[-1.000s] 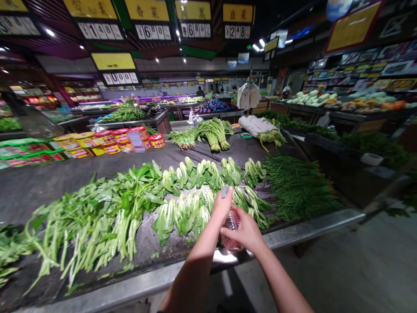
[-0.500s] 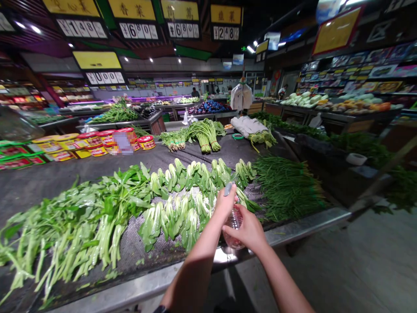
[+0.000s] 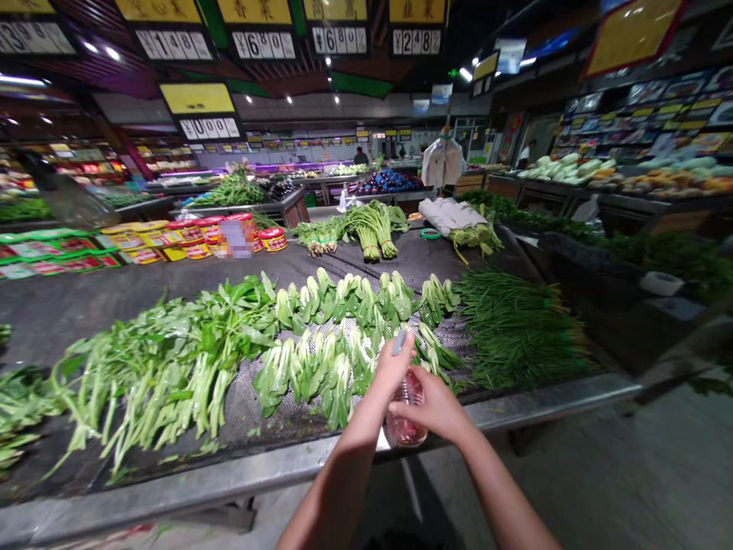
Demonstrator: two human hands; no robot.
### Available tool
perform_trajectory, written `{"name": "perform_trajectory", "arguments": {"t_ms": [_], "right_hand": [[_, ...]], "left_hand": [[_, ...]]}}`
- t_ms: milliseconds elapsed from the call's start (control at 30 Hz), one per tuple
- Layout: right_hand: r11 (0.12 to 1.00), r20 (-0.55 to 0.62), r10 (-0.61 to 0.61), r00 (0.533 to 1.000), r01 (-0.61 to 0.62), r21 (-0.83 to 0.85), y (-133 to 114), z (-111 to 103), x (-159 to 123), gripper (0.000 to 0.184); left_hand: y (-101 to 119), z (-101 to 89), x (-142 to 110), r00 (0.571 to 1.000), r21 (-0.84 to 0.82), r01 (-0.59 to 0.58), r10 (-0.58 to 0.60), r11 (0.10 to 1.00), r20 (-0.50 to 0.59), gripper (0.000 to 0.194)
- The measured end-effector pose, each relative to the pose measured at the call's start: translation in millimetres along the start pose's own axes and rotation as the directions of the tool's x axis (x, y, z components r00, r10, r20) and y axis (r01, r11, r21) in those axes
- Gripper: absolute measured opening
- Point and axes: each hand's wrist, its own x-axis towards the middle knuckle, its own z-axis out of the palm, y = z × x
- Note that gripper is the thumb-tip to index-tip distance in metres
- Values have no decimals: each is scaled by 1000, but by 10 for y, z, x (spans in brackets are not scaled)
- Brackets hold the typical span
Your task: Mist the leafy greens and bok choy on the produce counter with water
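My left hand (image 3: 394,365) is closed around the top of a spray bottle, with a grey piece (image 3: 399,341) showing above the thumb. My right hand (image 3: 436,406) wraps the clear, ribbed body of this spray bottle (image 3: 408,434), which looks reddish inside. Fingers hide much of the bottle. It is held over the front edge of the vegetable stand. Just beyond my hands, wet bok choy (image 3: 337,382) lies in two rows on dark mesh. To the right is a pile of garlic chives (image 3: 515,328); to the left, leafy water spinach (image 3: 188,351).
A metal rim (image 3: 550,401) runs along the stand's front. Bundled greens (image 3: 372,229) and paper-wrapped greens (image 3: 458,218) lie at the back. Stacked tubs (image 3: 188,238) line the back left. Price signs (image 3: 260,44) hang overhead. A white tape roll (image 3: 661,283) sits at right.
The view has turned a little left, so the stand and signs sit farther right. Both hands keep their hold on the spray bottle, which has hardly moved in view.
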Motion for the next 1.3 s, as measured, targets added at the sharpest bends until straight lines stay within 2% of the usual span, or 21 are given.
{"name": "perform_trajectory", "arguments": {"t_ms": [67,167,267,467,567,700,967,1100,1200,1267,1300], "right_hand": [[999,23,-12,1000,13,-41,2,18,-13,48],[993,53,-37,998,43,-113,10,49,-30,40],[990,79,-58,995,68,-128,26,87,-37,37],[994,128,-47,991,60,-95,53,179,-44,36],[995,151,-67,986,76,-60,55,242,-49,34],[998,218,-68,974,70,2,57,340,-41,33],[999,274,-40,961,48,-23,-20,451,7,39],[998,290,-43,956,57,-40,-114,494,15,39],[997,317,-72,946,72,12,-190,572,-2,34],[991,290,-135,947,125,54,-218,652,-19,28],[983,272,-183,945,173,62,-221,699,-26,26]], "left_hand": [[-56,-32,-43,1000,5,-13,13,1000,25,47],[-128,-81,-128,999,-69,30,-26,997,48,46],[-183,-127,-228,995,-116,26,-14,993,104,43],[-292,-213,-359,985,-25,25,-20,999,170,42],[-336,-252,-409,982,-12,124,-121,992,145,41],[-353,-318,-490,955,20,272,-272,962,115,41],[-216,-504,-652,965,-20,232,-227,973,133,40],[-152,-611,-726,961,-28,257,-252,966,113,39],[-187,-701,-764,951,-43,290,-283,956,125,40],[-256,-761,-787,953,-33,298,-296,954,64,39],[-301,-790,-801,955,-24,297,-298,955,-17,38]]}}
